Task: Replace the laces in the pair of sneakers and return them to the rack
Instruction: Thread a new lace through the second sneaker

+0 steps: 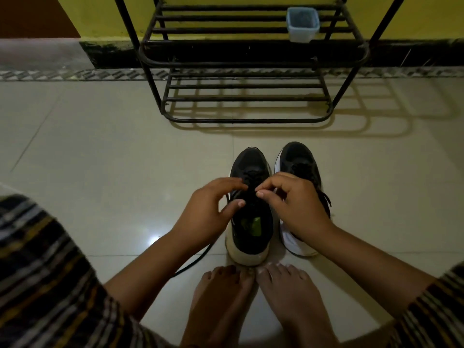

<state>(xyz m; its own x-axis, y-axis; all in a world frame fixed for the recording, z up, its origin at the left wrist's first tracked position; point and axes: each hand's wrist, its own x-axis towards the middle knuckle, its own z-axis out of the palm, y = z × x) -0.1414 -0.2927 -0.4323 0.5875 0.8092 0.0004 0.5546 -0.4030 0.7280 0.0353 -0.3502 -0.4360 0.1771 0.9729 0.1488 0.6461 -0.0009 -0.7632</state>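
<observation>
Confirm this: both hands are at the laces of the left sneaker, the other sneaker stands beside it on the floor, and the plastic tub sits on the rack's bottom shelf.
Wrong on the tub: the head view shows it on the upper shelf of the rack, not the bottom one. The rest holds: left hand and right hand are at the laces of the left sneaker, the other sneaker beside it on the floor.

Both arms stretched forward and down, bare from the elbows. Left hand (209,209) curved, fingers bent, thumb tip apart from the fingertips. Right hand (292,202) curled, thumb and first finger pinched together at the tips. Hands close, fingertips almost meeting. Two bare feet (253,295) side by side below, toes pointing forward.
</observation>
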